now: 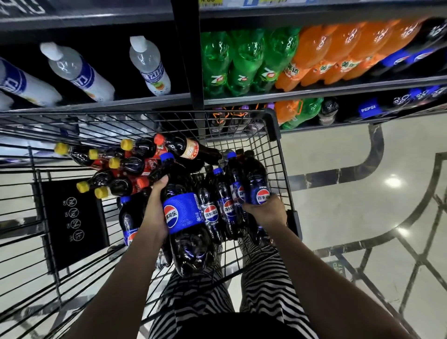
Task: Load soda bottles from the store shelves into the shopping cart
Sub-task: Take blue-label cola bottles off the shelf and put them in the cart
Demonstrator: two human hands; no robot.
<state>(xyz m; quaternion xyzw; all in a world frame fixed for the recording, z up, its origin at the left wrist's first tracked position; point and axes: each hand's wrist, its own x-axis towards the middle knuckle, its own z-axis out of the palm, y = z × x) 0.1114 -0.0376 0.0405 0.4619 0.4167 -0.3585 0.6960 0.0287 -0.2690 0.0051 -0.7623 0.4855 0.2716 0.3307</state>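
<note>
Fingers [162, 182] gripping large Pepsi bottle [183, 213], right hand [264, 211] seemingly clasping small Pepsi bottle [256, 184], cola-filled shopping cart [273, 125]

Glossy pale floor [350, 193] with dark inlaid lines, zebra-striped trousers [198, 297], price tags [210, 2] along the top edge

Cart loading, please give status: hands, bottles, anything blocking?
Left hand grips large cola bottle over cart. Right hand grips small cola bottle. Cart crowded with bottles; little free room.
</note>
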